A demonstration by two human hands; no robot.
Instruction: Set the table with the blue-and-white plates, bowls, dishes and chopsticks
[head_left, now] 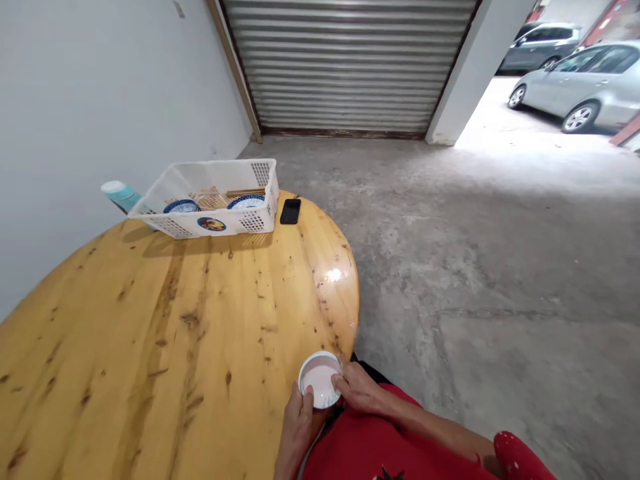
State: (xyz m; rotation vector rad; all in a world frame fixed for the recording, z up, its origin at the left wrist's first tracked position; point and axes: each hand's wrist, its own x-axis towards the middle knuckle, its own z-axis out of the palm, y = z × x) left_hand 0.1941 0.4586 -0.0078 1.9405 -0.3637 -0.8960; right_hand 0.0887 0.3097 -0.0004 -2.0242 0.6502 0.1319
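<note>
A white bowl (pixel 321 379) with a pale bluish rim is held at the near edge of the round wooden table, close to my body. On its left side, my left hand (pixel 299 417) grips the wall with the thumb over the rim. From the right, my right hand (pixel 358 387) clasps the opposite side, its thumb reaching inside the rim. The bowl's inside faces up and shows faint blue marks low on the wall. Its underside and most of my fingers are hidden.
Across the wooden table (pixel 215 333) stands a white plastic basket (pixel 227 223) containing blue-patterned dishes (pixel 246 202) and wooden sticks. Beside it are a black phone (pixel 291 211) and a teal bottle (pixel 121 195) with a white cap. Concrete floor (pixel 480 267) lies to the right.
</note>
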